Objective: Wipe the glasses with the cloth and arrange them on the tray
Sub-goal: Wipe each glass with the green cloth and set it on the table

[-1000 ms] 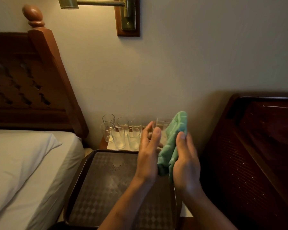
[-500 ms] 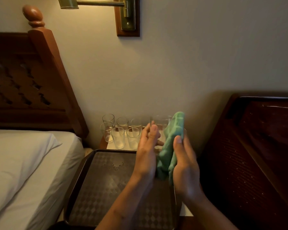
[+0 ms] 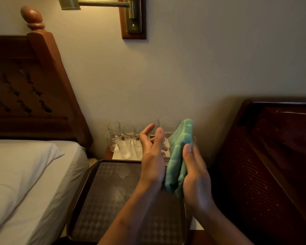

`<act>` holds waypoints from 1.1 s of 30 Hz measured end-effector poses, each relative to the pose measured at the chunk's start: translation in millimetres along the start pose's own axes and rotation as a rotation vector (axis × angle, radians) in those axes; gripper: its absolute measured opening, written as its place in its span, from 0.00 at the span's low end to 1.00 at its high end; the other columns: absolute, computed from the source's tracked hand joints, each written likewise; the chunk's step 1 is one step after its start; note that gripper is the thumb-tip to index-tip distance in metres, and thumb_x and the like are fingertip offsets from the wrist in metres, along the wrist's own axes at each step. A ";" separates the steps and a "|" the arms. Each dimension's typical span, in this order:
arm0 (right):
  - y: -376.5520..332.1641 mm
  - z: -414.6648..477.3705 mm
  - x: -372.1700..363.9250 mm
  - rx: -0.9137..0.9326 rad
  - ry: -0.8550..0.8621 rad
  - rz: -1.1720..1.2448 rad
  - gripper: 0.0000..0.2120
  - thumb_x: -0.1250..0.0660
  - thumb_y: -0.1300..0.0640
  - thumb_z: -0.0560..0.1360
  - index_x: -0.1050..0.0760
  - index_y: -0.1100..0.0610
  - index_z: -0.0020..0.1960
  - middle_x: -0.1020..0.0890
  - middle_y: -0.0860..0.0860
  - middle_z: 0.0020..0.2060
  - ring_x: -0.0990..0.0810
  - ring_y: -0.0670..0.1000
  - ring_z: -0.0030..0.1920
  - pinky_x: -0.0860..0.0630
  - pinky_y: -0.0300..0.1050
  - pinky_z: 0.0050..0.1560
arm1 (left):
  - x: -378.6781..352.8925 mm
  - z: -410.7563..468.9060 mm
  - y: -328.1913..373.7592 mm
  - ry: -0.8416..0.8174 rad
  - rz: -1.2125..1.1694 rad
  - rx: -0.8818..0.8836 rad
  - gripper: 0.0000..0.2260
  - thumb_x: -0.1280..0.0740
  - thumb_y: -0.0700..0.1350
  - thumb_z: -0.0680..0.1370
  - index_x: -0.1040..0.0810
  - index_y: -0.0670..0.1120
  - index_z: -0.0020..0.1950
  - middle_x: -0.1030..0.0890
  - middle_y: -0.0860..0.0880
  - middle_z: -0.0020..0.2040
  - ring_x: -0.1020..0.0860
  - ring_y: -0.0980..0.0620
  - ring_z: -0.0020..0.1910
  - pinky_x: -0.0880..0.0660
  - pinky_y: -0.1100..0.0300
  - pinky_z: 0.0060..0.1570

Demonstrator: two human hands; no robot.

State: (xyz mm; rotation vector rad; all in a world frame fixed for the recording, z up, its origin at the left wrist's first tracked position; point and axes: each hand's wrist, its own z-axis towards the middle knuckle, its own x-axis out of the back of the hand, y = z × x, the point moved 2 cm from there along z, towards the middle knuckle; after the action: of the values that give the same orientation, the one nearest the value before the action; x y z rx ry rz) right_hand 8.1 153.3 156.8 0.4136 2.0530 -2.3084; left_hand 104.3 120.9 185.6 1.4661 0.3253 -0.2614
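white pillow (image 3: 16, 167), wooden headboard (image 3: 25, 89), brass wall lamp (image 3: 102, 4)

No text, label, brand, number or sign can be read anywhere.
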 end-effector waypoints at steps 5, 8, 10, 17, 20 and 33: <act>-10.6 14.3 4.9 0.037 -0.015 0.006 0.28 0.40 0.39 0.80 0.32 0.42 0.79 0.21 0.51 0.71 0.21 0.49 0.70 0.24 0.52 0.72 | 1.0 -8.1 -16.5 -0.034 0.006 0.045 0.13 0.42 0.55 0.85 0.19 0.57 0.62 0.14 0.49 0.52 0.15 0.50 0.48 0.17 0.56 0.46; -26.3 33.7 12.4 0.045 0.062 0.119 0.26 0.37 0.41 0.81 0.26 0.52 0.75 0.15 0.57 0.63 0.17 0.57 0.65 0.26 0.64 0.72 | -4.3 -19.9 -25.3 -0.153 -0.062 0.088 0.15 0.36 0.62 0.78 0.17 0.62 0.61 0.14 0.56 0.53 0.16 0.60 0.50 0.20 0.67 0.44; -25.4 35.5 12.5 0.059 0.062 0.118 0.25 0.38 0.42 0.81 0.25 0.51 0.75 0.16 0.56 0.63 0.17 0.55 0.66 0.27 0.63 0.73 | -5.1 -16.5 -24.9 -0.178 -0.054 0.061 0.21 0.33 0.61 0.76 0.21 0.58 0.67 0.14 0.57 0.55 0.17 0.62 0.53 0.21 0.69 0.46; 9.5 3.0 0.3 -0.016 -0.008 0.052 0.28 0.37 0.33 0.77 0.30 0.37 0.76 0.21 0.44 0.71 0.23 0.45 0.71 0.26 0.50 0.73 | 0.5 6.5 -6.9 0.015 -0.079 0.036 0.20 0.35 0.58 0.78 0.25 0.48 0.65 0.19 0.50 0.44 0.20 0.53 0.43 0.22 0.57 0.44; -4.5 19.0 8.7 0.000 0.054 0.087 0.27 0.38 0.37 0.79 0.27 0.44 0.76 0.19 0.52 0.69 0.21 0.53 0.71 0.27 0.58 0.74 | -1.8 -9.3 -17.4 -0.061 -0.091 0.051 0.19 0.37 0.59 0.80 0.20 0.52 0.66 0.13 0.56 0.50 0.15 0.60 0.49 0.18 0.63 0.47; -2.3 12.4 5.2 0.028 0.030 0.047 0.25 0.39 0.37 0.78 0.26 0.37 0.74 0.18 0.49 0.68 0.19 0.48 0.68 0.21 0.49 0.67 | -3.4 -4.4 -8.7 -0.085 -0.053 -0.007 0.19 0.37 0.55 0.80 0.24 0.50 0.69 0.15 0.51 0.50 0.17 0.53 0.53 0.19 0.64 0.49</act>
State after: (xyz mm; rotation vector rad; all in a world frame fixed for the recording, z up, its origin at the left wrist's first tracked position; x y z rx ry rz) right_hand 0.4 142.3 159.1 0.4947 2.0026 -2.3209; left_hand 97.7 124.4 178.5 1.4364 0.2961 -0.3637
